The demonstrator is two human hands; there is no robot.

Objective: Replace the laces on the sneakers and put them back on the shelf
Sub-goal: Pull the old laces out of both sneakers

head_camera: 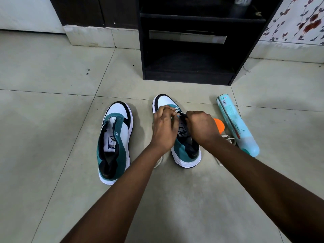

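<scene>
Person's lacing the right sneaker [182,148], mid-floor just in front of the shelf [189,67]. Left hand [164,129] & right hand [201,128] are both curling tight, pinching the dark lace [182,115] near the toe eyelets. Tip: keep ends even, lace flat, no twists.

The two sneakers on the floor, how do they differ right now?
The left sneaker stands untouched with bare eyelets and no lace; the right sneaker has both hands on it, the left hand and right hand pinching a dark lace near its front eyelets. The left sneaker sits nearer the camera; the right one lies closer to the black shelf. Both are teal, white and black, toes pointing toward the shelf.
</scene>
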